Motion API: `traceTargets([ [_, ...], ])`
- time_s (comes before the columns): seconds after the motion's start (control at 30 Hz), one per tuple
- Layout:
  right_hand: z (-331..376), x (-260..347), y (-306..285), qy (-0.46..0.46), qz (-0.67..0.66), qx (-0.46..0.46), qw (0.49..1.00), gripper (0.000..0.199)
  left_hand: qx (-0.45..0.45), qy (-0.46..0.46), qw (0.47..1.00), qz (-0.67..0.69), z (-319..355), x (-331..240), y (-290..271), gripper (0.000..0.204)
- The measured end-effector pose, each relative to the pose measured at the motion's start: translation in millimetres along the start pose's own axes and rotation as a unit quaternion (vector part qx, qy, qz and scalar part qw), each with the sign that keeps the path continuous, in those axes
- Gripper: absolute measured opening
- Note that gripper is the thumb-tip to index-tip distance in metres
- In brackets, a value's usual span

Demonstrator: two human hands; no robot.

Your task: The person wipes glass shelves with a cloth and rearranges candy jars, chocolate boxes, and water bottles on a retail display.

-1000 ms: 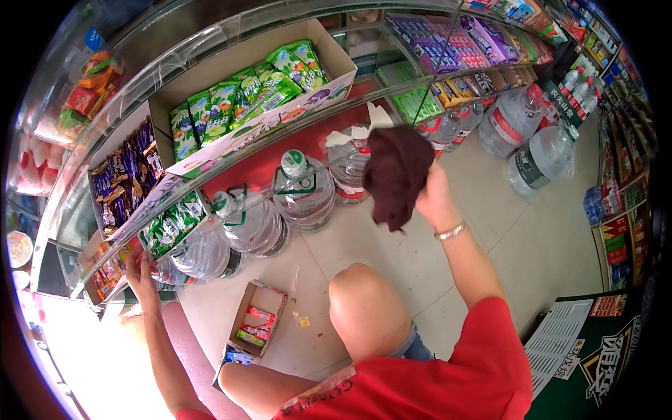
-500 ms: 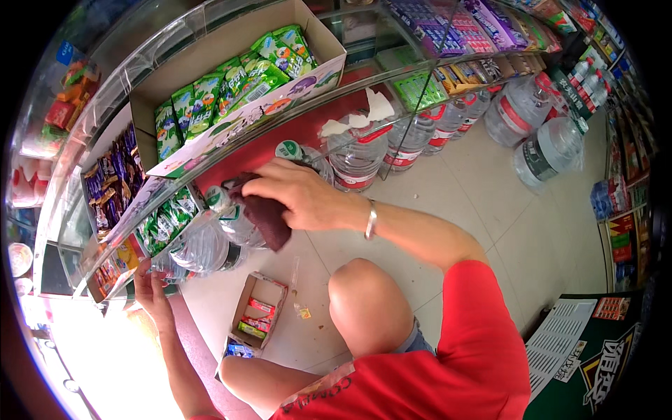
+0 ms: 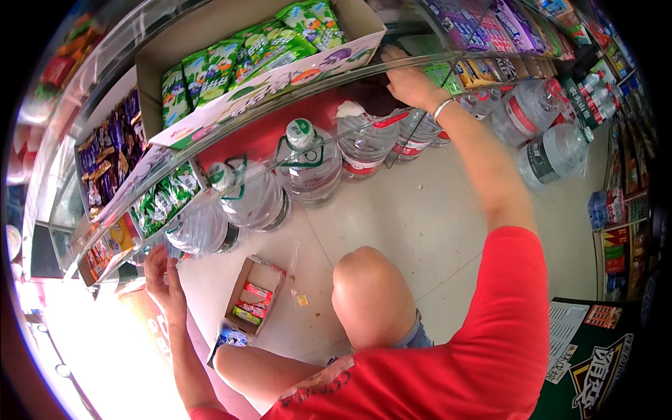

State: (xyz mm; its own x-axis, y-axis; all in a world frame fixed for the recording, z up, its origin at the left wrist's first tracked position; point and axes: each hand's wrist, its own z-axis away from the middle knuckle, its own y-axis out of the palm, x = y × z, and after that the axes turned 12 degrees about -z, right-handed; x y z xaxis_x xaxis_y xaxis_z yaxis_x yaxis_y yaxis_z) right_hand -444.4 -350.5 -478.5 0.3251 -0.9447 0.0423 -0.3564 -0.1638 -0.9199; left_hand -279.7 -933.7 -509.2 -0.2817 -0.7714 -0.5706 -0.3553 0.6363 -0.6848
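My right hand (image 3: 414, 85) reaches to the front edge of the glass shelf (image 3: 301, 89), its fingers bent around a dark maroon cloth (image 3: 371, 96) that is mostly in shadow. A silver bracelet (image 3: 442, 108) circles that wrist. On the shelf, left of this hand, sits an open carton (image 3: 280, 82) of green snack packets (image 3: 241, 59). My left hand (image 3: 166, 283) is raised near the lower left shelf corner, fingers loosely bent and apart, with nothing visible in them. Close above it are a box of green-and-white packets (image 3: 164, 199) and an orange box (image 3: 112, 245).
Large water bottles (image 3: 311, 171) line the floor beneath the shelf; another bottle (image 3: 553, 157) stands at the right. A small open box (image 3: 255, 294) with candy packs lies by my knee. Purple packs (image 3: 469, 28) fill the upper right shelf. A dark green box (image 3: 595, 350) is at lower right.
My right hand has swept right and away along the shelf with the cloth, uncovering the bottles it was in front of. My left hand has come slightly off the shelf edge.
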Motion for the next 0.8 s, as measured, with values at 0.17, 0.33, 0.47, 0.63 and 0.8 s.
traceTargets([
  [0.17,3,28,-7,0.122,0.002,0.072,0.990,0.053,0.010,-0.013,0.998,0.058,9,-1,3,0.017],
  [0.33,29,47,-19,0.164,0.061,0.036,0.984,0.046,0.052,-0.047,0.996,0.059,31,1,-14,0.017],
  [0.47,18,70,-22,0.239,0.050,0.084,0.966,0.047,0.061,-0.052,0.995,0.061,41,3,-23,0.016],
  [0.63,-3,143,-7,0.170,-0.001,0.087,0.982,0.052,0.070,-0.067,0.993,0.066,44,8,-22,0.017],
  [0.8,-18,226,-5,0.104,-0.181,0.077,0.975,0.045,0.085,-0.045,0.991,0.088,38,3,-7,0.016],
])
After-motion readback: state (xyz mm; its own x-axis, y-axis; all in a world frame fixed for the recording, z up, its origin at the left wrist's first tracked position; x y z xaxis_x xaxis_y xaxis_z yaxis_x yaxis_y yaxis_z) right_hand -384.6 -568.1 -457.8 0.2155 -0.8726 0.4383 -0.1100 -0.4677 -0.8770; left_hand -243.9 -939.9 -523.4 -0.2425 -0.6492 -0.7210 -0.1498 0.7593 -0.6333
